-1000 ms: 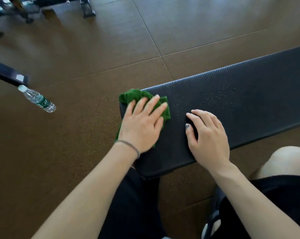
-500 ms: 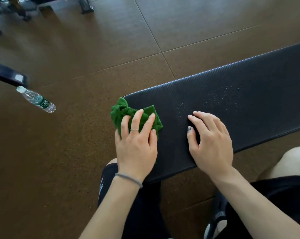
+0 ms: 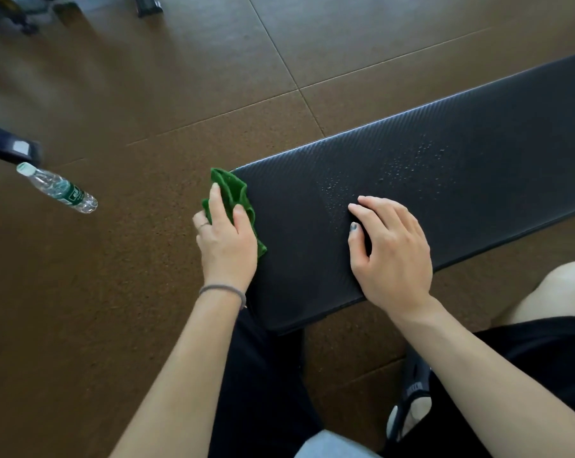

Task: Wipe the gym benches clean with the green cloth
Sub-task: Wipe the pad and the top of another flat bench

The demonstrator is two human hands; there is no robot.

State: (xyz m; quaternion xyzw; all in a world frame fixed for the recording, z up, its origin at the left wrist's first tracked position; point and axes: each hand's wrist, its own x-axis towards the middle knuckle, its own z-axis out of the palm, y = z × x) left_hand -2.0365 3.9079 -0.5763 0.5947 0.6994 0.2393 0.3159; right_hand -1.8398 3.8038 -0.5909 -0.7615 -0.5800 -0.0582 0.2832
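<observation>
1. The left hand point(image 3: 227, 239) has carried the green cloth point(image 3: 234, 206) off the bench top and down over the left end of the black gym bench point(image 3: 444, 193). A second ago it lay flat on the cloth on the top surface near that end; now the cloth is bunched against the end edge, partly hanging past it over the floor.

2. The left hand's fingers lie fairly straight across the cloth, pressing it to the bench's end face. I cannot tell whether the thumb is hooked round the fabric underneath.

3. The right hand point(image 3: 390, 249) has stayed where it was, resting on the padded top near the front edge, fingers loosely bent, holding nothing; it seems to steady the bench or the person's weight.

4. Droplets point(image 3: 408, 166) speckle the top just beyond the right hand's fingertips and further along toward the far right end. That patch looks unwiped.

5. Judging from this, the end strip has had its pass and the stroke is finishing at the edge. The wet middle and the long right portion are left, so the bench is early in its cleaning.

6. A plastic water bottle point(image 3: 58, 192) lies on the brown floor point(image 3: 114, 292) well to the left, apart from the bench.
</observation>
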